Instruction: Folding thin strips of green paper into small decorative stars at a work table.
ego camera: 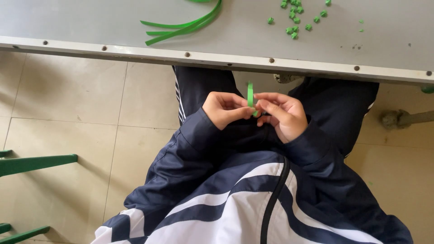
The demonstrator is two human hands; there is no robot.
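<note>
A narrow green paper strip [250,94] stands up between my two hands, held over my lap below the table edge. My left hand [224,110] pinches its lower end with thumb and fingers. My right hand [282,114] meets it from the other side, fingertips closed on the same folded bit of the strip. Both sleeves are dark blue.
A grey table [113,27] with a riveted metal edge spans the top. On it lie loose green paper strips [183,26] and several small folded green paper stars [296,18]. Green chair legs [36,163] stand at the left on the tiled floor.
</note>
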